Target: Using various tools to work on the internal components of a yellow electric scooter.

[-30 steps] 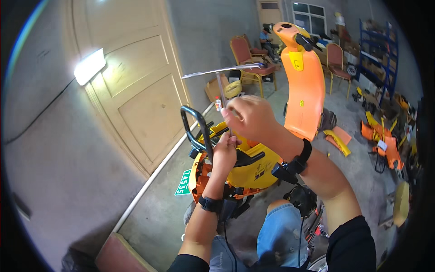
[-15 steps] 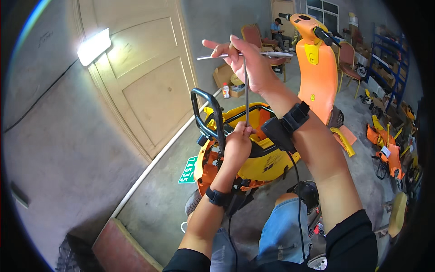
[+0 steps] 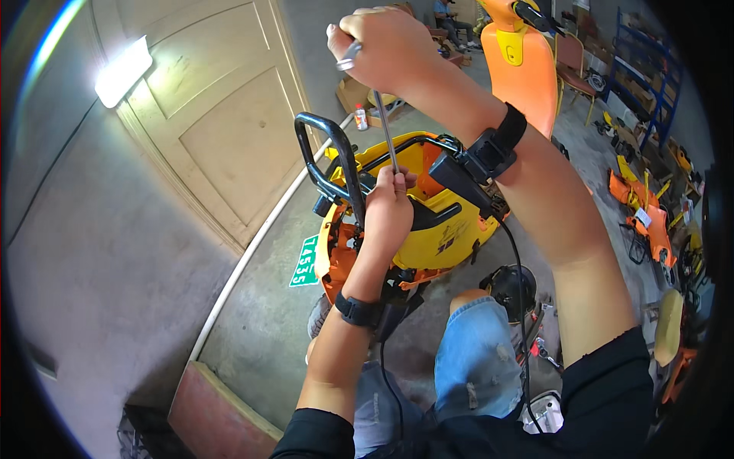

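My right hand (image 3: 375,46) is closed high on the crossbar of a metal T-handle wrench (image 3: 385,122), with a silver end of the bar poking out below the fingers. My left hand (image 3: 388,206) is wrapped round the wrench's upright shaft lower down, at the rear of a yellow and orange scooter body (image 3: 432,245). Beside that hand rises a black tubular grab rail (image 3: 321,122). The shaft's lower end is hidden by my left hand and the bodywork. An orange upright front panel (image 3: 520,84) with handlebars stands behind my right forearm.
A closed door (image 3: 229,153) and white pipe (image 3: 245,291) are at the left. Orange and yellow panels (image 3: 650,222), blue shelving (image 3: 642,76) and chairs (image 3: 573,69) line the right and back. A seated person (image 3: 451,27) is at the far back. A reddish board (image 3: 214,413) leans low left.
My right hand has risen and its spread fingers have closed on the crossbar, which has swung from crosswise to pointing more toward me. My left hand stays on the shaft.
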`<action>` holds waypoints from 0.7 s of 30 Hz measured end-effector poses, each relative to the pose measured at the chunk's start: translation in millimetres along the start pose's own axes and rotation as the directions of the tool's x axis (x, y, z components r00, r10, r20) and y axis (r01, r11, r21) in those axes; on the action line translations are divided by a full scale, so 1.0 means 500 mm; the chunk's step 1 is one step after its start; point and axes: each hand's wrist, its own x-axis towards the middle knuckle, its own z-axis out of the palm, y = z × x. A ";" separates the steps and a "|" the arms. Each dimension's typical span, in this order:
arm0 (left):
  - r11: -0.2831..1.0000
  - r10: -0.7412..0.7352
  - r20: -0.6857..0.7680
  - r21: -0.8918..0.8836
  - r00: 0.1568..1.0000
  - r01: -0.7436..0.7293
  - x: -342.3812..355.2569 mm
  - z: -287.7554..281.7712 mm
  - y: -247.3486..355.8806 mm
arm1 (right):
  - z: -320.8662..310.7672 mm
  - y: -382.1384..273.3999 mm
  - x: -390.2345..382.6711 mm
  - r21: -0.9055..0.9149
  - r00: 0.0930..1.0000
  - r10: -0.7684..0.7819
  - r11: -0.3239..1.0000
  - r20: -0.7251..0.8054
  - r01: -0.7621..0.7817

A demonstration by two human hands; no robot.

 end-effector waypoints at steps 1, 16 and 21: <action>1.000 0.012 -0.008 -0.004 1.000 -0.012 0.001 0.000 -0.002 | -0.013 -0.005 0.002 -0.198 0.994 -0.085 0.975 0.066 0.096; 0.996 0.033 -0.006 0.083 0.999 -0.033 -0.002 0.000 0.014 | -0.105 -0.064 0.025 -0.588 0.829 0.274 0.805 0.487 0.080; 0.990 -0.063 -0.012 0.122 0.998 0.064 0.007 0.000 0.009 | -0.096 -0.031 -0.012 -0.306 0.990 -0.127 0.941 0.066 0.141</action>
